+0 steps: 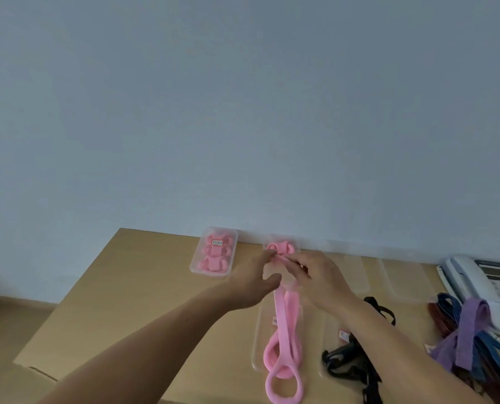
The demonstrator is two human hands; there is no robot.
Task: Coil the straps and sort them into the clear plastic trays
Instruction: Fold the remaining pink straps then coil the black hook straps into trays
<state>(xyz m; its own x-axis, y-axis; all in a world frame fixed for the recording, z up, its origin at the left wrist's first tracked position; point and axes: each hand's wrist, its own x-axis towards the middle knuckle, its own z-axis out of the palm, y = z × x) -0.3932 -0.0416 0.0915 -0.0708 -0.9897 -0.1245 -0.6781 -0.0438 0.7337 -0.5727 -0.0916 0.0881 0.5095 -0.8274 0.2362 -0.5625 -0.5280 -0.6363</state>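
Hands: left hand and right hand both pinch the upper end of pink strap; the rest trails back between the wrists. Just beyond the fingertips, one coil sits in a tray. Left of the left hand: full tray. Right of the right hand: black straps and mixed pile, uncoiled. Judged under half done.

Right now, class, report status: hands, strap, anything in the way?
Both busy: left hand and right hand pinch pink strap at far end. Rest trails loose, uncoiled. Beside it, black straps, not blocking.
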